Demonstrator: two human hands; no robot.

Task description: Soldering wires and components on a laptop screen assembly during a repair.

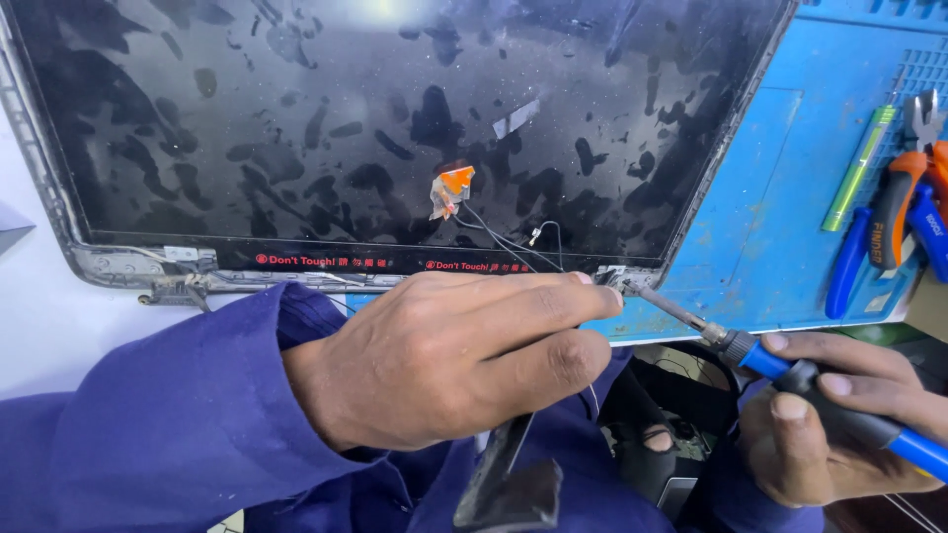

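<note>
A bare laptop display panel lies back side up in its grey lid frame on a blue work mat. An orange tape tab with thin wires sits near its lower middle. My left hand rests palm down at the panel's lower edge, fingers reaching the right hinge corner. My right hand grips a blue-and-black soldering iron, its metal tip touching that hinge corner. A dark flat part shows below my left hand, who holds it I cannot tell.
On the mat at the right lie a green pen-shaped tool, orange-handled pliers and blue-handled cutters. A white surface lies at the left. Dark cables and gear sit below the mat's front edge.
</note>
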